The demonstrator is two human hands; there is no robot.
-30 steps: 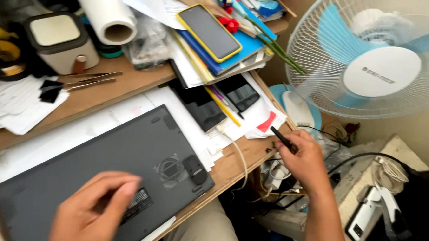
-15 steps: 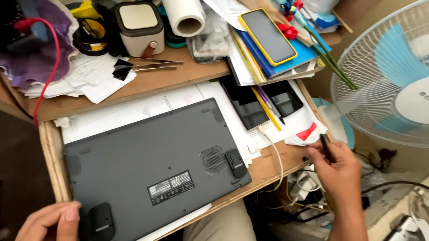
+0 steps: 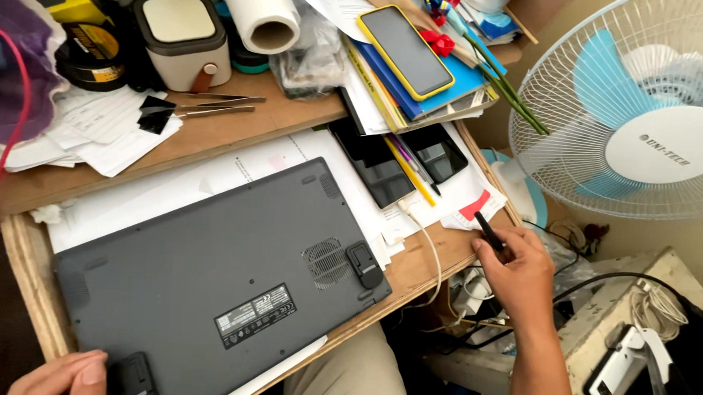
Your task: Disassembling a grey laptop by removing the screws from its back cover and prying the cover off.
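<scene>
A grey laptop (image 3: pixel 213 282) lies upside down on the wooden table (image 3: pixel 25 262), between the two hands. The left hand (image 3: pixel 63 374) rests at its near left corner, fingers curled beside a small black block (image 3: pixel 132 376); whether it grips anything I cannot tell. The right hand (image 3: pixel 518 272) is off the laptop's right end at the table edge, closed around a thin black tool (image 3: pixel 488 231). A rectangular black-and-white label (image 3: pixel 255 314) sits on the laptop's underside near the front. A yellow-cased phone (image 3: pixel 405 50) lies on blue folders (image 3: pixel 451 87) behind.
</scene>
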